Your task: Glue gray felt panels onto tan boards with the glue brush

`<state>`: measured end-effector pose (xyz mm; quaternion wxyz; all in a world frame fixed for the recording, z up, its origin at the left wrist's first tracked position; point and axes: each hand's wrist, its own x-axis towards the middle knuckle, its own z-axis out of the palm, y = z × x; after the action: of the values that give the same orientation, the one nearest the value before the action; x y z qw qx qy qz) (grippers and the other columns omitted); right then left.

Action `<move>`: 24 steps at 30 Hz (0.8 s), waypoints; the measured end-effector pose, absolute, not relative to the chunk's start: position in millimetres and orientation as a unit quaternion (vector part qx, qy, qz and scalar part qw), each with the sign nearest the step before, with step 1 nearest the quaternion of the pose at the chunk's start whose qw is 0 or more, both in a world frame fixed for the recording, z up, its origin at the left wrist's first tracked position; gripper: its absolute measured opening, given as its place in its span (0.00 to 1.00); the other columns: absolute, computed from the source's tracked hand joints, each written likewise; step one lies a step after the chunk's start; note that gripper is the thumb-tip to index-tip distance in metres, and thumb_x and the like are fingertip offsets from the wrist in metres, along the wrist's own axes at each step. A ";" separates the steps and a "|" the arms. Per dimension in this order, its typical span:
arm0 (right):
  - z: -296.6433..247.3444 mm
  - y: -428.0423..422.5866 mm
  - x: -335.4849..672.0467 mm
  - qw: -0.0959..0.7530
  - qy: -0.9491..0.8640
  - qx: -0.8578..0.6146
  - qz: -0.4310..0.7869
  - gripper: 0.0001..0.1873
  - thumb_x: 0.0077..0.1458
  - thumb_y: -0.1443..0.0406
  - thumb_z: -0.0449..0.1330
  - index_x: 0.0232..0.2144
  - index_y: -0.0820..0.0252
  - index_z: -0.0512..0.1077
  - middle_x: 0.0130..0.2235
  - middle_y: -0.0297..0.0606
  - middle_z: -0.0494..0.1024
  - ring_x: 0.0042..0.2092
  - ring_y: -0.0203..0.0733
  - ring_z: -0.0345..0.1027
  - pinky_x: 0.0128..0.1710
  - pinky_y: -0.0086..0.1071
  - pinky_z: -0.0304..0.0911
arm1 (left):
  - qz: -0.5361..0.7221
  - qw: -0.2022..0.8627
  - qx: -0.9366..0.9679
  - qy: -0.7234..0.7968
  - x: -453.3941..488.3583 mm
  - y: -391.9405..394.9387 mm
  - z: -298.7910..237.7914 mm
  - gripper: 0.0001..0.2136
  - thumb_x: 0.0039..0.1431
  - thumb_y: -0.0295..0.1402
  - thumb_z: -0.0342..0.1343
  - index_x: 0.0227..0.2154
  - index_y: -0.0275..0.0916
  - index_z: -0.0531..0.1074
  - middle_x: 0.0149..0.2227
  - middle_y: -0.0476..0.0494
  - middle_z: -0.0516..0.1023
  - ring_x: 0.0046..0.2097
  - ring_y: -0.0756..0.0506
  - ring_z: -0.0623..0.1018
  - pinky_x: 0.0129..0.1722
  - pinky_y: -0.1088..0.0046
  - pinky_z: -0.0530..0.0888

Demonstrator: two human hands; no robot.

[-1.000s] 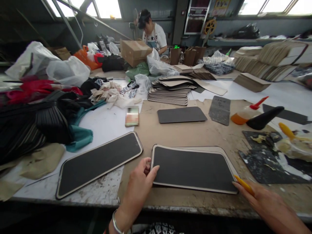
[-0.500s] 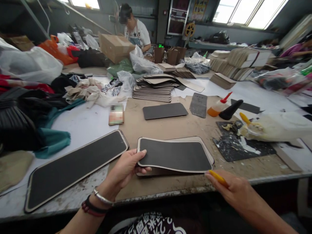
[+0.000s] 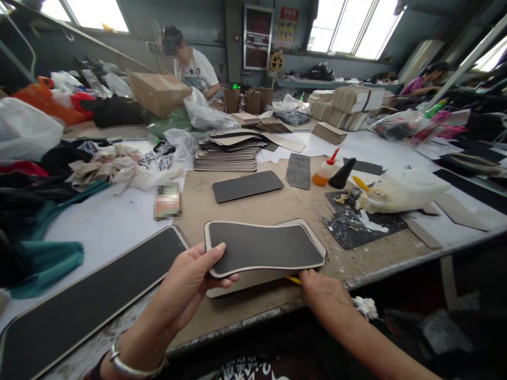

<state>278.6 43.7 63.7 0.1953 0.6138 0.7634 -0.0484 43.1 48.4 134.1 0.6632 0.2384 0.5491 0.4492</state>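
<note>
My left hand (image 3: 190, 279) is closed on the left end of a dark panel with a pale border (image 3: 265, 245), thumb on top and fingers beneath. The panel bends and is lifted off a pale panel (image 3: 245, 283) lying under it on the brown board. My right hand (image 3: 327, 293) is closed at the panel's near right edge. A yellow handle (image 3: 293, 279) sticks out leftward from its fingers, under the raised panel; the tool's working end is hidden. Left of my left hand lies a longer black panel with a pale border (image 3: 95, 295).
Ahead lie a grey panel (image 3: 247, 186) and a stack of panels (image 3: 225, 157). To the right are a red-tipped bottle (image 3: 325, 171), a glue-smeared black sheet (image 3: 356, 227) and a plastic container with a yellow-handled brush (image 3: 404, 190). A co-worker (image 3: 194, 63) is behind the stacks.
My right hand has moved left and turned, so the yellow handle now points leftward under the panel. The panel's left end is raised and bends more. The camera view has turned right.
</note>
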 end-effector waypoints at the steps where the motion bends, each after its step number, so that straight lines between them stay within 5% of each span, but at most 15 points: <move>1: 63.8 45.8 280.4 0.202 0.756 0.619 -0.058 0.20 0.54 0.78 0.45 0.46 0.63 0.68 0.37 0.48 0.77 0.37 0.48 0.75 0.32 0.32 0.67 | 0.450 0.660 0.249 0.548 40.3 47.6 135.3 0.04 0.52 0.29 0.58 0.27 0.33 0.70 0.22 0.49 0.73 0.21 0.52 0.74 0.17 0.82 0.73; 10: 61.7 51.3 284.5 0.208 0.759 0.610 -0.091 0.22 0.54 0.79 0.44 0.45 0.63 0.70 0.39 0.49 0.78 0.38 0.47 0.74 0.34 0.32 0.67 | 0.421 0.612 0.195 0.640 -15.7 25.1 99.6 0.19 0.31 0.36 0.70 0.29 0.37 0.72 0.25 0.52 0.74 0.21 0.52 0.72 0.18 0.79 0.73; 16: 62.9 52.9 289.6 0.218 0.751 0.618 -0.082 0.31 0.53 0.79 0.43 0.59 0.62 0.56 0.41 0.47 0.77 0.37 0.46 0.74 0.30 0.30 0.63 | 0.381 0.618 0.149 0.671 -31.9 2.7 67.0 0.24 0.27 0.39 0.72 0.31 0.37 0.72 0.24 0.51 0.76 0.22 0.50 0.73 0.20 0.77 0.74; 20: 76.4 66.9 297.2 0.151 0.734 0.650 -0.131 0.16 0.57 0.71 0.47 0.43 0.60 0.71 0.35 0.43 0.78 0.37 0.46 0.73 0.32 0.30 0.59 | 0.374 0.611 0.176 0.675 -20.1 -3.3 53.7 0.25 0.28 0.46 0.69 0.29 0.36 0.71 0.19 0.50 0.75 0.18 0.51 0.72 0.14 0.80 0.68; 24: 74.5 88.3 302.1 0.047 0.744 0.646 -0.160 0.11 0.58 0.66 0.48 0.35 0.61 0.70 0.35 0.43 0.76 0.37 0.41 0.71 0.36 0.29 0.57 | 0.392 0.596 0.217 0.667 -9.7 -3.0 44.4 0.23 0.31 0.49 0.67 0.24 0.36 0.70 0.16 0.52 0.71 0.17 0.53 0.69 0.14 0.82 0.66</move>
<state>302.1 88.3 74.5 0.0466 0.6465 0.7445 -0.1603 -9.7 -3.0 44.4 0.5959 0.2170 0.6667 0.3916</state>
